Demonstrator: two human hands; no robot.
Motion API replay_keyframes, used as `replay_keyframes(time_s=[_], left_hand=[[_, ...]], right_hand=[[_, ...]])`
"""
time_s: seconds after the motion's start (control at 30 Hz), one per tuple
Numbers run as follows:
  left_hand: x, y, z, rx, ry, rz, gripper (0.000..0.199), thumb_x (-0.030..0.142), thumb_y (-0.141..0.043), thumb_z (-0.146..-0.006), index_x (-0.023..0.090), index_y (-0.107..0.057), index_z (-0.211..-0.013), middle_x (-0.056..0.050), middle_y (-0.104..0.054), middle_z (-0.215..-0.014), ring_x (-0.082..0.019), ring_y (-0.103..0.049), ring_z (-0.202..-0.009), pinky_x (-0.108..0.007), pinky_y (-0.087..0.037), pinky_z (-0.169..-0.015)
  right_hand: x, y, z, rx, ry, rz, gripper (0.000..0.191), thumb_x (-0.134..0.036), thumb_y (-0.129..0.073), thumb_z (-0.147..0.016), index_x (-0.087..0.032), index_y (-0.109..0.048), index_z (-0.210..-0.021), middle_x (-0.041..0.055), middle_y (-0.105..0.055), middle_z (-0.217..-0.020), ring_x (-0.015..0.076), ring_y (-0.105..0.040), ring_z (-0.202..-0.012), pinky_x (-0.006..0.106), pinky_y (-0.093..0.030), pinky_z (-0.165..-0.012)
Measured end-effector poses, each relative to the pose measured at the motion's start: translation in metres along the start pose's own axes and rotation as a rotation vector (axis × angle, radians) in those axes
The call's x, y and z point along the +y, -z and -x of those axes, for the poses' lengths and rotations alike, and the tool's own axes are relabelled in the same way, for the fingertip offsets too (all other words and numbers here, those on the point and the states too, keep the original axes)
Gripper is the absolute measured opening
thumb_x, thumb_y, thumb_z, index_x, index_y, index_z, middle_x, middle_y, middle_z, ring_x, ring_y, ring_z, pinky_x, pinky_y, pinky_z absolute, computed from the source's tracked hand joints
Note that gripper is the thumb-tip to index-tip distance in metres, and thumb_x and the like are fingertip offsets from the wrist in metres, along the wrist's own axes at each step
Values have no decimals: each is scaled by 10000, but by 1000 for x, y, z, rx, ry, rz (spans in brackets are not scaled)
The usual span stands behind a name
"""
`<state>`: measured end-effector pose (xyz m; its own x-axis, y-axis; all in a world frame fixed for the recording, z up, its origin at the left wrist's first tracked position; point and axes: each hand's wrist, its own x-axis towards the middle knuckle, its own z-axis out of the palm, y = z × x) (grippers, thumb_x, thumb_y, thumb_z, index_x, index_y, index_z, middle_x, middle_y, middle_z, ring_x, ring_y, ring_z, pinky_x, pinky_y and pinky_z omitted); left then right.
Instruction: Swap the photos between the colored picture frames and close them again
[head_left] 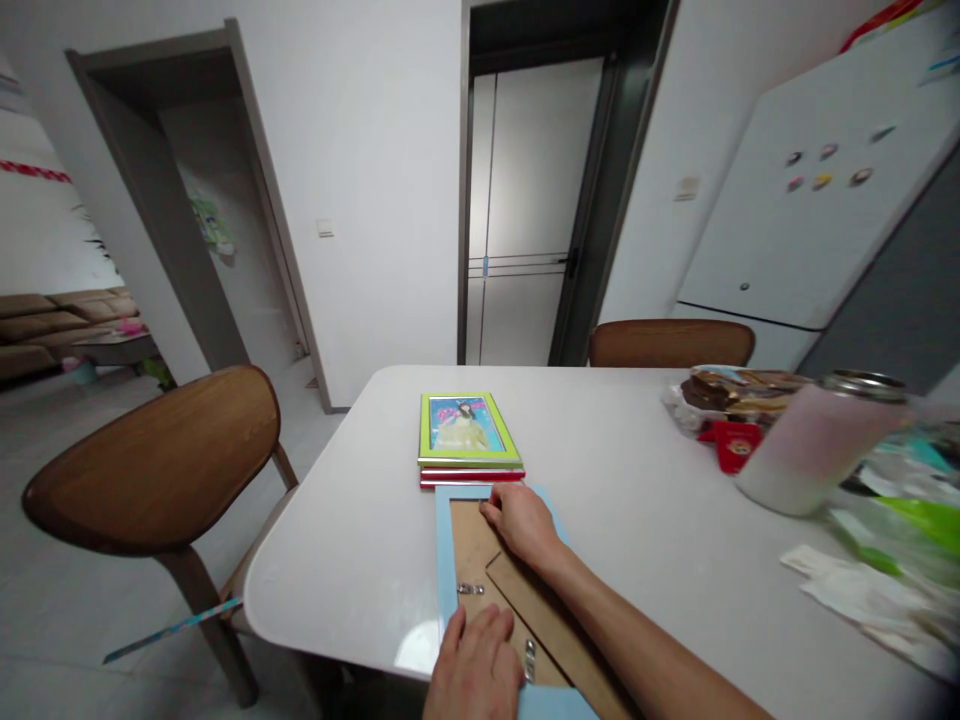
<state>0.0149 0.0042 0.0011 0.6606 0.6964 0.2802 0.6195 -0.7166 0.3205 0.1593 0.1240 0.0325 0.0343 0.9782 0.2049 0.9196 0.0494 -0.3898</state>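
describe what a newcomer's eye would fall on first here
Probably the lime-green frame, bright on the stack near the middle of the white table. Next, the two hands on the blue frame just below it, then the tall pink bottle on the right.

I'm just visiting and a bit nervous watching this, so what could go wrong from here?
The blue frame lies at the table's near edge, so a push towards the person might tip it off. The frame stack sits just beyond it; a shove away could knock the stack askew. The left hand rests close to a small metal fitting, which might scratch a finger.
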Motion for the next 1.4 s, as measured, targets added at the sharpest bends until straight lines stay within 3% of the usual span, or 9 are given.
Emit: replay_keyframes(time_s=[0.3, 0.47, 0.6, 0.77, 0.87, 1.03, 1.13, 1.2, 1.4], left_hand=[[1, -1, 0, 24, 39, 38, 361, 311, -655, -599, 173, -524, -906, -112, -504, -1173, -264, -439, -1092, -451, -345, -927], [-12, 5, 6, 80, -87, 51, 365, 419, -636, -615, 200, -517, -882, -100, -521, -1156, -258, -466, -1067, -423, -373, -907], [-1, 19, 2, 214, 5, 252, 263, 398, -599, -654, 207, -506, -810, -105, -521, -1152, -277, -456, -1074, -455, -370, -888], [40, 27, -18, 359, 146, 744, 243, 449, -429, -771, 208, -465, -769, -113, -397, -1265, -266, -420, -1111, -374, -438, -817], [59, 28, -34, 390, 189, 910, 282, 483, -451, -755, 210, -475, -823, -101, -407, -1258, -256, -437, -1096, -348, -436, -829], [66, 51, -71, 439, 339, 1104, 550, 433, -617, -644, 224, -387, -1099, -71, -535, -1119, -226, -538, -973, -316, -461, -798], [66, 58, -96, 361, 408, 1219, 643, 369, -634, -642, 234, -322, -1188, -46, -535, -1121, -208, -541, -965, -301, -455, -805], [66, 45, -111, 282, 413, 1253, 642, 343, -641, -636, 217, -341, -1188, -55, -517, -1147, -209, -516, -1004, -300, -437, -830], [49, -28, -146, 108, 394, 935, 538, 334, -588, -653, 175, -419, -1138, -71, -528, -1140, -217, -508, -1013, -334, -385, -879]], right_hand=[[-3, -1, -2, 10, -22, -37, 148, -255, -490, -698, -159, -573, -622, 55, -628, -652, 148, -544, -618, 232, -319, -535], [17, 32, 10, 35, 27, -178, 275, -362, -413, -747, -163, -585, -666, 41, -634, -673, 133, -547, -612, 232, -377, -578], [41, 63, 50, 156, -239, -689, 330, -395, -408, -733, -162, -560, -911, 86, -619, -891, 171, -566, -761, 288, -418, -666], [6, 50, 111, -276, -420, -1538, 418, -498, -405, -732, -177, -535, -967, 49, -628, -733, 151, -582, -626, 273, -439, -559], [-15, 35, 119, -112, -477, -1693, 459, -508, -442, -709, -174, -509, -1018, 31, -619, -668, 146, -574, -580, 263, -441, -530], [27, 55, 103, 256, -449, -1522, 524, -403, -458, -733, -204, -348, -1206, 20, -623, -819, 142, -587, -640, 266, -463, -574], [81, 86, 88, 265, -410, -987, 470, -254, -365, -797, -150, -286, -1248, 54, -603, -912, 137, -584, -742, 268, -466, -655], [115, 105, 80, 228, -384, -650, 411, -211, -368, -807, -137, -346, -1210, 64, -591, -926, 146, -570, -787, 285, -462, -684], [174, 124, 66, 216, -513, -372, 296, -310, -448, -802, -143, -489, -1042, 43, -510, -1063, 179, -519, -901, 369, -439, -756]])
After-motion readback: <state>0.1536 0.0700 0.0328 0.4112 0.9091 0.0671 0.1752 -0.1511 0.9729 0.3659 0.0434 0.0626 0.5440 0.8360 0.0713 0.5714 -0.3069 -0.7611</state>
